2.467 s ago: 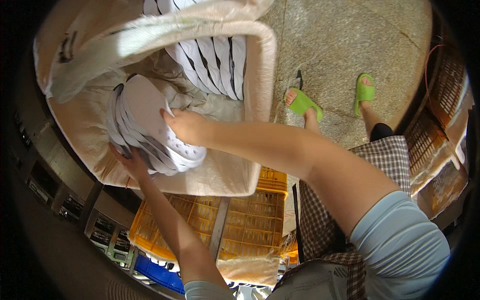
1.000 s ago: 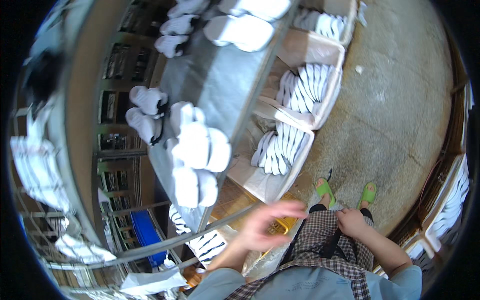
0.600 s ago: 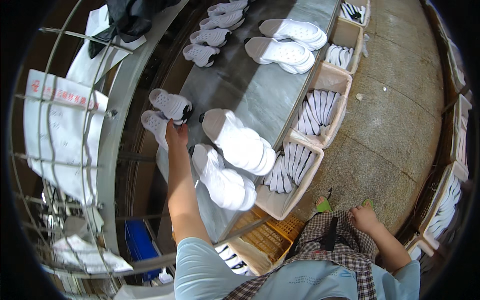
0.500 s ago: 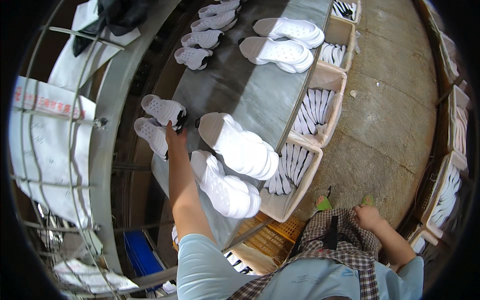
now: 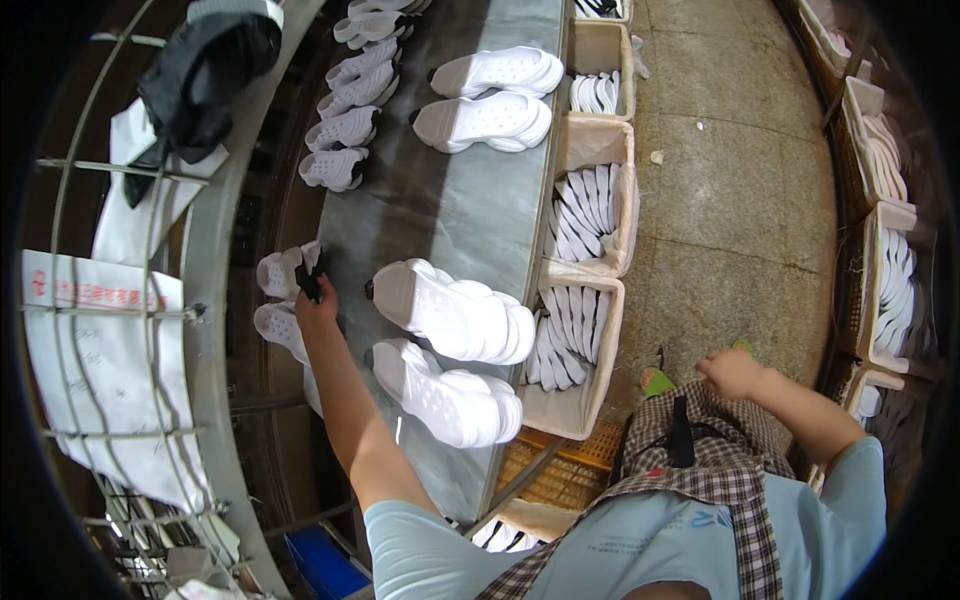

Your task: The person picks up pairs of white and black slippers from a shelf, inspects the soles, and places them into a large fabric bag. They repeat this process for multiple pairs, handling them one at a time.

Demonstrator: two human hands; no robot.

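Low at the frame's right, my right hand (image 5: 730, 372) rests loosely curled against my checked apron (image 5: 700, 470), holding nothing. Left of centre, my left hand (image 5: 315, 305) reaches across the grey workbench (image 5: 450, 200) with its fingers pinched narrow around a small dark tool (image 5: 310, 280), touching the white perforated shoe (image 5: 280, 272) at the bench's far edge. I judge I am working on that shoe; the next touch needs a steady wrist. Two bulky white shoes (image 5: 450, 310) lie beside my forearm, and bins of white insoles (image 5: 585, 210) stand further up.
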